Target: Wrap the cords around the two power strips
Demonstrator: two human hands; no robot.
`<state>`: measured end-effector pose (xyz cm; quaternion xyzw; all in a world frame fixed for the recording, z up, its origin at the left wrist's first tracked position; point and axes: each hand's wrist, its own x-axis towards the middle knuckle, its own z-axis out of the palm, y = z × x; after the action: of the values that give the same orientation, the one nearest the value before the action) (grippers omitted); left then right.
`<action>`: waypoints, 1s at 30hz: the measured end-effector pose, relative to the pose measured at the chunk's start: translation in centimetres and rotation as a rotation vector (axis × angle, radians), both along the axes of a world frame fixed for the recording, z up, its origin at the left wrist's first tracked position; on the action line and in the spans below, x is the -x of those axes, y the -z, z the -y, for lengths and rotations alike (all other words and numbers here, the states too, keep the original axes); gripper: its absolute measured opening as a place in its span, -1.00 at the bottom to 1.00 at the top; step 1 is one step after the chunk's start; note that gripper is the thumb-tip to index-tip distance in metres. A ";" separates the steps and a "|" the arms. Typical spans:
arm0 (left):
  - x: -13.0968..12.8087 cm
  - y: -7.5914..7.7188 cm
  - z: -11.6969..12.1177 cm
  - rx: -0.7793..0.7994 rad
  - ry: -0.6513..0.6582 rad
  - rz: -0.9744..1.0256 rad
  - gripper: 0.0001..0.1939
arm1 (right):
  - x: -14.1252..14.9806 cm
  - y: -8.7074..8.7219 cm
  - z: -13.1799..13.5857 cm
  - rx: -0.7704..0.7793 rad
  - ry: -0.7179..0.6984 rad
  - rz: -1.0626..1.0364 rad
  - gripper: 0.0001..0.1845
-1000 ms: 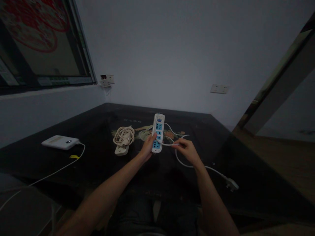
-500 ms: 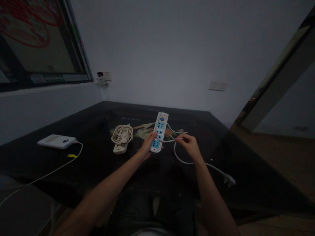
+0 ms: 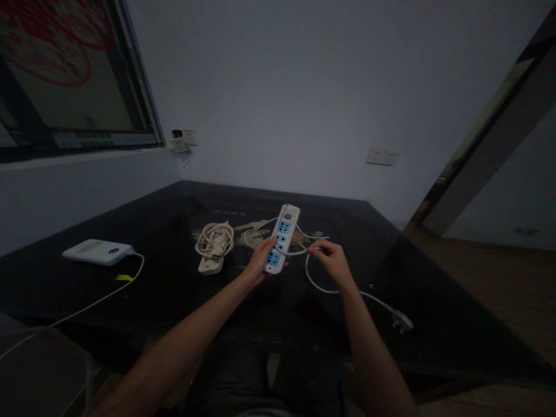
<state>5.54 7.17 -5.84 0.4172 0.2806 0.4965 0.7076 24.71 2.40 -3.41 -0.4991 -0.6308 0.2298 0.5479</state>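
Note:
A white power strip (image 3: 292, 213) with blue socket faces is tilted up over the table, and my left hand (image 3: 260, 258) is closed around its lower part, thumb on the front. Its white cord (image 3: 319, 285) crosses the strip's face near my thumb and runs behind it as well. My right hand (image 3: 330, 260) pinches the cord just right of the strip. From there the cord curves down and passes by my right forearm to a white plug (image 3: 402, 321) lying on the table. Left of the strip lies a second, beige power strip (image 3: 210, 265) with its cord (image 3: 212, 233) coiled on top.
A white power bank (image 3: 98, 251) with a cable lies at the table's left, beside a yellow scrap (image 3: 124, 278). The dark table (image 3: 174, 313) reaches the wall, which bears outlets (image 3: 382, 156). A window (image 3: 91, 104) is at upper left.
The power strip and both hands sit slightly lower in view. My right hand, still pinching the cord, is a little closer to the strip. The camera has shifted slightly.

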 end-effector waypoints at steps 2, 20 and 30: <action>0.1 -0.1 0.0 -0.003 0.009 0.002 -0.68 | -0.1 0.1 -0.1 0.012 -0.008 0.002 -0.75; 1.1 -1.4 1.3 0.020 0.292 0.206 -0.59 | -0.2 1.5 -0.9 0.199 -0.293 0.022 -0.38; 2.8 -2.6 1.2 0.064 0.353 0.336 -0.54 | 0.5 1.3 -1.7 0.293 -0.485 -0.013 -0.34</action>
<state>2.72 5.95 -3.22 0.3486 0.0971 0.4183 0.8331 24.19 4.07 -4.68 -0.4062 -0.6881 0.4462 0.4030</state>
